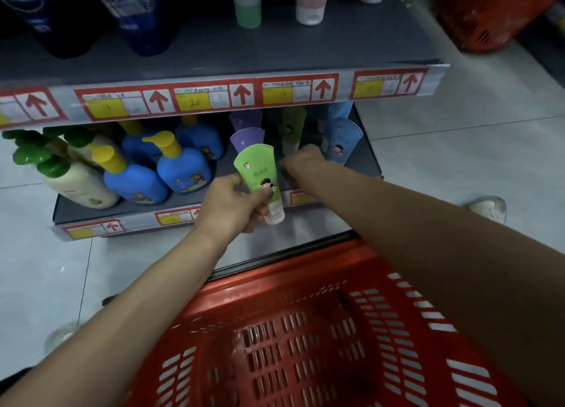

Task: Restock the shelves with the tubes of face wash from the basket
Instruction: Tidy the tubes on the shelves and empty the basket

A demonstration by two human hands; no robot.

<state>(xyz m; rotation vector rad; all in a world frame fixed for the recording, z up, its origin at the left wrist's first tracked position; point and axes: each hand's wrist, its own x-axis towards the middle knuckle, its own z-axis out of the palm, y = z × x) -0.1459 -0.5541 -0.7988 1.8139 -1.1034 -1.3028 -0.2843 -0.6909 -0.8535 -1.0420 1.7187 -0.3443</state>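
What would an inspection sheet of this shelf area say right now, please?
Surface: grey lower shelf, price tags on its edge.
Job's things: green tube held; purple tubes, a rear green tube and blue tubes stand on the shelf; red basket below, no tubes seen inside.
Clutter: blue pump bottles and cream pump bottles at the shelf's left.
Hands: left hand grips the green tube; right hand reaches among the shelf tubes, grasp unclear.
Cables: nothing seen.
Surroundings: pale tiled floor, upper shelf with more tubes, another basket.

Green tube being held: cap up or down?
Cap down: the left hand grips the green tube, white cap lowest, flat end uppermost.
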